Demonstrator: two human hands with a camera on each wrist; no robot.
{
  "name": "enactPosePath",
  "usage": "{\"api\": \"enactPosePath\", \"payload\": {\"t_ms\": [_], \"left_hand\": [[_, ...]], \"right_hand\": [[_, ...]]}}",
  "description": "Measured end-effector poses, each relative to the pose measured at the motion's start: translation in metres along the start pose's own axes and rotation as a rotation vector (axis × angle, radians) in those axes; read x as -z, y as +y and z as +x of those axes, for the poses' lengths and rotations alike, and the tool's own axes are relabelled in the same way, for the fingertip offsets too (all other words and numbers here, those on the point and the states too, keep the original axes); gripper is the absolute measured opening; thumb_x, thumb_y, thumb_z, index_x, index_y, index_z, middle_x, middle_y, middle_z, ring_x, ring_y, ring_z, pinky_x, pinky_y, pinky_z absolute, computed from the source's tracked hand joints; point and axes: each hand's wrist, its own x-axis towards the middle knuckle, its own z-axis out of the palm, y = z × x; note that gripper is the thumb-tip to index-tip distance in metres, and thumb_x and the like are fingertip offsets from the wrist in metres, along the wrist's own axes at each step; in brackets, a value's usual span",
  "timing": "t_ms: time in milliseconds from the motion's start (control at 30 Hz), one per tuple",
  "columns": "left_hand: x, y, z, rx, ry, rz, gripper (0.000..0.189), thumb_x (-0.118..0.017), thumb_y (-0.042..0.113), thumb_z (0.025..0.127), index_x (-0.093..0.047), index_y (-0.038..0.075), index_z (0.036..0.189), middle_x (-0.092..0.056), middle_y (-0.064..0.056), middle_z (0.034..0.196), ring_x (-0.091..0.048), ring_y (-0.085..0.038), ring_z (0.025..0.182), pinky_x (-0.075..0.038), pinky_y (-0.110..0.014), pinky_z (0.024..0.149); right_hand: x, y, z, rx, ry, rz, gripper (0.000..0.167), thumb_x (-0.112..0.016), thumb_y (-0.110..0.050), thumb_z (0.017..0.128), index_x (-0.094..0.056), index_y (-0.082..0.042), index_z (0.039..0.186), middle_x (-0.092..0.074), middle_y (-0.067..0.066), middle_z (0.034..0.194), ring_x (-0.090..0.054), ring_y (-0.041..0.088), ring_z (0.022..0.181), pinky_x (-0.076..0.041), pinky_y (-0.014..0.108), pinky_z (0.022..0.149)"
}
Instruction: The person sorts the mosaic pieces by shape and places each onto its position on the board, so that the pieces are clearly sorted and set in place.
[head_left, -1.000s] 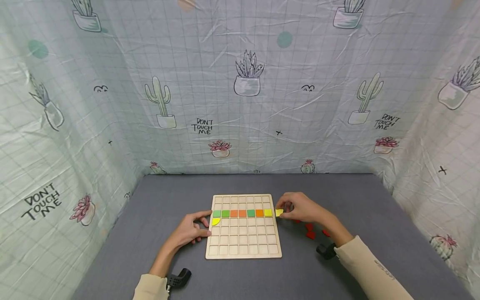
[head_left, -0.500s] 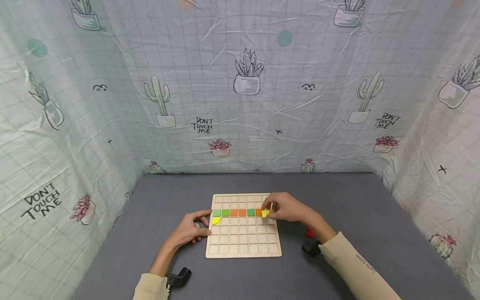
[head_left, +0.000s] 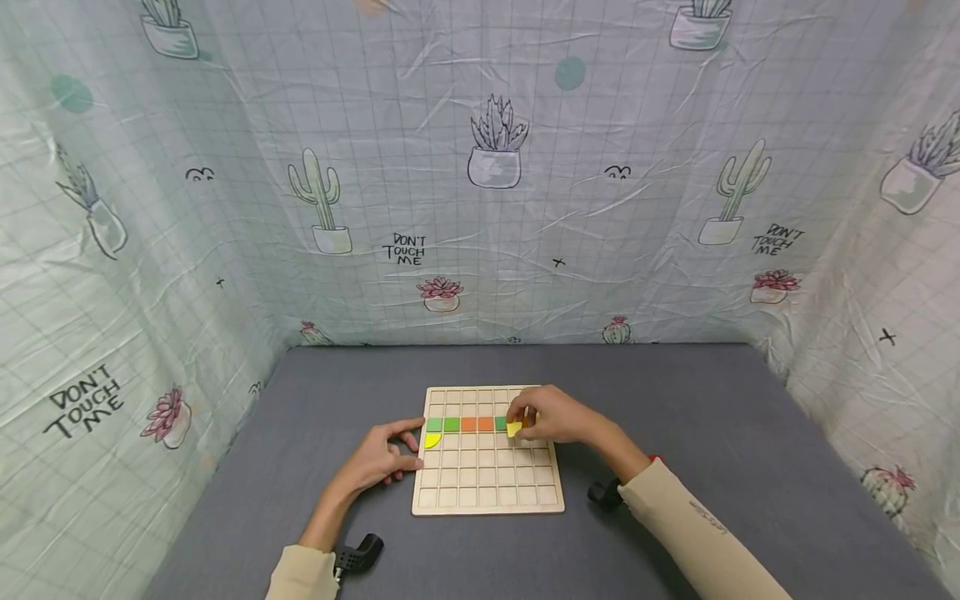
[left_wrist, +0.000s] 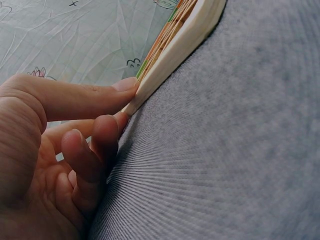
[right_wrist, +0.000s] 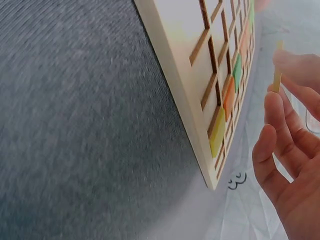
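A square wooden grid board (head_left: 487,479) lies on the grey table. Across one row runs a line of square tiles: green tiles (head_left: 452,425), orange tiles (head_left: 477,425) and, in the right wrist view, a yellow tile (right_wrist: 217,132) at the right end. Below its left end lies a yellow quarter-round piece (head_left: 432,440). My right hand (head_left: 553,415) pinches another yellow tile (right_wrist: 278,65) between thumb and fingertips, above the right part of the row. Spread along the board's left edge, the thumb and forefinger of my left hand (head_left: 377,457) touch the rim.
Something red (head_left: 656,457) shows beside the right sleeve (head_left: 697,521), mostly covered by it. Black wrist cameras (head_left: 360,554) sit at both wrists. A patterned cloth (head_left: 495,242) hangs behind the table and at both sides.
My right hand has carried the yellow tile leftward from beside the board to over the row. Its forearm now covers most of the red pieces. The left hand stays at the board's edge.
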Motion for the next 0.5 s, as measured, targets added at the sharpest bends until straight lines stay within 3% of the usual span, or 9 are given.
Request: {"api": "enactPosePath", "payload": {"t_ms": [500], "left_hand": [[0.0,0.0,0.001,-0.001,-0.001,0.005,0.074,-0.085,0.009,0.081,-0.055,0.005,0.149,-0.065,-0.017,0.1,-0.053,-0.01,0.048,-0.045,-0.028,0.041]], "right_hand": [[-0.009,-0.013,0.023,0.012,0.0,-0.044,0.021,-0.079,-0.016,0.091,-0.078,-0.012,0.111,-0.073,0.003,0.106,-0.069,0.015,0.088,-0.055,0.025,0.077]]}}
